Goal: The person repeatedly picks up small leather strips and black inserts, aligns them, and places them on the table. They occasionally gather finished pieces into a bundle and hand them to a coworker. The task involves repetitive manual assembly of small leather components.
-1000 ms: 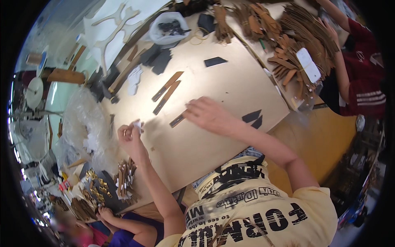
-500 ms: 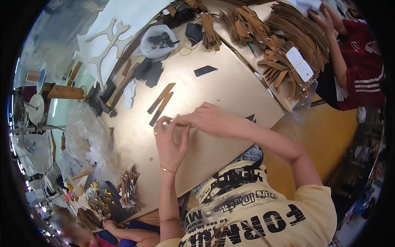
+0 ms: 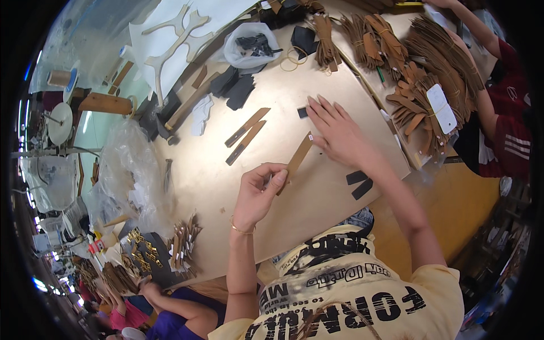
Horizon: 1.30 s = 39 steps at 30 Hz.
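Note:
My left hand (image 3: 259, 191) pinches the lower end of a flat brown leather strip (image 3: 299, 156) between thumb and fingers. The strip slants up to the right, with a small white mark at its far end. With fingers stretched out, my right hand (image 3: 339, 131) lies low over the table, its fingertips at a small black piece (image 3: 302, 113) that they partly cover. Left of it lie two brown strips with dark lower ends, an upper strip (image 3: 248, 126) and a lower strip (image 3: 247, 141). Dark strips (image 3: 358, 185) rest near the table's edge beside my right forearm.
Black scraps (image 3: 233, 88), a hammer (image 3: 167, 127) and a plastic bag of black pieces (image 3: 252, 44) lie on the table's far left. Bundled brown strips (image 3: 416, 96) lie at the right, by a co-worker in dark red (image 3: 507, 133). Crumpled clear plastic (image 3: 133, 175) is at left.
My right hand has left my left hand and moved up and right to the black piece, its fingers now spread. The strip in my left hand now shows clearly. The whole view has shifted.

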Available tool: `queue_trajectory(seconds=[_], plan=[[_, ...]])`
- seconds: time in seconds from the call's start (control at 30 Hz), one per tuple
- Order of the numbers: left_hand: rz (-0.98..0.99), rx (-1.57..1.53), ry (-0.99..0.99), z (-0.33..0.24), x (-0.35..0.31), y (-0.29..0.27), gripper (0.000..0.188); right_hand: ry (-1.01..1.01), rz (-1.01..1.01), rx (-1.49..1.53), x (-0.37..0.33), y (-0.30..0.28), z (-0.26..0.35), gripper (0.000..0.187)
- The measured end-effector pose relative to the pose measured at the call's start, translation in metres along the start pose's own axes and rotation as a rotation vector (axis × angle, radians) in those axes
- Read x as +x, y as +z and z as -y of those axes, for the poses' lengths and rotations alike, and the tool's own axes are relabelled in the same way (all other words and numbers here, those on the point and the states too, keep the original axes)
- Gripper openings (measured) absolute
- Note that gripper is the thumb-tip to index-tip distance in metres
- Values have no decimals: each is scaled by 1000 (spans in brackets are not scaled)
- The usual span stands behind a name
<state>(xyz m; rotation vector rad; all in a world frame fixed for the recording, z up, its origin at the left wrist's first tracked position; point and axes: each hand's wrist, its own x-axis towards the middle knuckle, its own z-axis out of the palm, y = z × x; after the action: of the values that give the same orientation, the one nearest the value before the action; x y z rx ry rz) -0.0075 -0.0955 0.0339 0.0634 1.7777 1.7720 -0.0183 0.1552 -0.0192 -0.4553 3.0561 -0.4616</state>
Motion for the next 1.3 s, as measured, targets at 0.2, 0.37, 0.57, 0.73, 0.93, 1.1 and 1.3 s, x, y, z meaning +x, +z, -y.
queue_trajectory(seconds=[0.2, 0.37, 0.57, 0.73, 0.93, 1.1, 1.3], plan=[[189, 80, -29, -3, -8, 3, 23, 6, 18, 144, -56, -2, 27, 55], [222, 215, 13, -7, -8, 12, 25, 498, -192, 1182, -77, -17, 21, 46], [300, 314, 36, 8, -9, 56, 27, 447, 121, 1599, -122, -50, 7, 45], [128, 450, 67, 30, -8, 98, 19, 607, 58, 1200, -142, -51, 10, 32], [8, 470, 130, 44, 2, 104, 13, 754, -110, 1056, -143, -40, 17, 28], [-46, 469, 138, 43, 8, 100, 10, 631, -191, 968, -137, -34, 16, 29], [-51, 547, 120, 41, 9, 100, 9, 720, -162, 980, -134, -35, 17, 34]])
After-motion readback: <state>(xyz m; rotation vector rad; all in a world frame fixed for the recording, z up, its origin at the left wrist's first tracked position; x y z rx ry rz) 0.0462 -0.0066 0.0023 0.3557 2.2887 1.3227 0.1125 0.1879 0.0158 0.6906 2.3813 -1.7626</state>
